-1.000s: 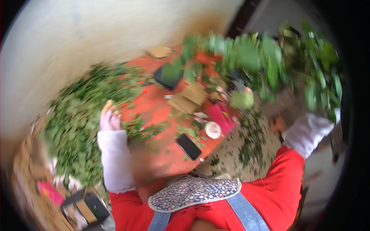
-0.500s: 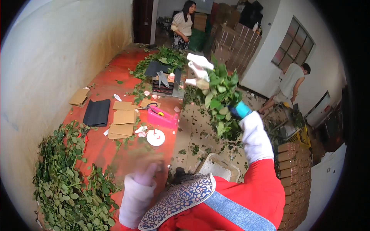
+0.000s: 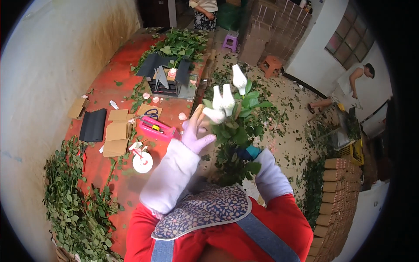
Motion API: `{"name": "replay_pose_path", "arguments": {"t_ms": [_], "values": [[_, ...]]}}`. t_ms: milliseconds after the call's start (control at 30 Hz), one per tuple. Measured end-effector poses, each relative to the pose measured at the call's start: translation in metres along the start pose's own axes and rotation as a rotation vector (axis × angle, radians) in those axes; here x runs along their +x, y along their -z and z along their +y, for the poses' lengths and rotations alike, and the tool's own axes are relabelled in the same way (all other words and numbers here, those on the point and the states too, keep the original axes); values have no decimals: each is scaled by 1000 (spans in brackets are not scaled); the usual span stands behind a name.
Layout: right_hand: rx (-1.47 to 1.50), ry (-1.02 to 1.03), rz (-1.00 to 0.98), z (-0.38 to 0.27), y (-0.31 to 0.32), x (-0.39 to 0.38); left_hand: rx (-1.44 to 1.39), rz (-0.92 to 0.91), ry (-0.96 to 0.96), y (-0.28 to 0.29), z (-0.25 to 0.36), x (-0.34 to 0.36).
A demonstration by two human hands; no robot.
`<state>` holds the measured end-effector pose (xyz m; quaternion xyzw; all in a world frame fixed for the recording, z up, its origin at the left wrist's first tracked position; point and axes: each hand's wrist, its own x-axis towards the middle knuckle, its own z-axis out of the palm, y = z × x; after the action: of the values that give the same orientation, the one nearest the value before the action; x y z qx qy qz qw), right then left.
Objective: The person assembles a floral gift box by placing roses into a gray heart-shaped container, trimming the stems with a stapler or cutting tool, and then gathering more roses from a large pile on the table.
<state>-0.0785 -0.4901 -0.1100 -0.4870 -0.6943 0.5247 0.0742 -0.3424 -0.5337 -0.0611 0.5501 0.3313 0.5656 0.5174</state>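
A leafy bunch of roses (image 3: 238,135) stands in front of me, its buds covered by white sleeves (image 3: 228,99). My right hand (image 3: 249,153), in a teal and dark glove, grips the bunch low down, with its fingers partly hidden by leaves. My left hand (image 3: 196,134), in a lavender glove, is raised beside the buds with fingers stretched and thumb apart. Its fingertips are at the lowest white sleeve; whether they touch it I cannot tell. Left of that hand, a pink tape dispenser (image 3: 158,129) and scissors (image 3: 149,114) lie on the red table (image 3: 131,183).
Leafy stems (image 3: 78,192) cover the table's near left; cardboard pieces (image 3: 117,135), a black folded sheet (image 3: 93,125) and a white disc (image 3: 142,162) lie nearby. Farther off stands a black rack (image 3: 165,85). Stacked cartons (image 3: 334,205) are at right. Two people are farther back.
My right hand has brought the rose bunch closer and lower. My left hand has risen from the table's near edge to the sleeved buds. The view has tilted down.
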Motion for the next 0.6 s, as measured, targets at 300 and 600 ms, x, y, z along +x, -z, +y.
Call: {"name": "replay_pose_path", "arguments": {"t_ms": [300,600], "values": [[270,-1,-75,22,26,27,615,351,-253,23,-34,44],[397,-53,-64,18,25,28,-856,-307,-89,-3,-37,82]]}}
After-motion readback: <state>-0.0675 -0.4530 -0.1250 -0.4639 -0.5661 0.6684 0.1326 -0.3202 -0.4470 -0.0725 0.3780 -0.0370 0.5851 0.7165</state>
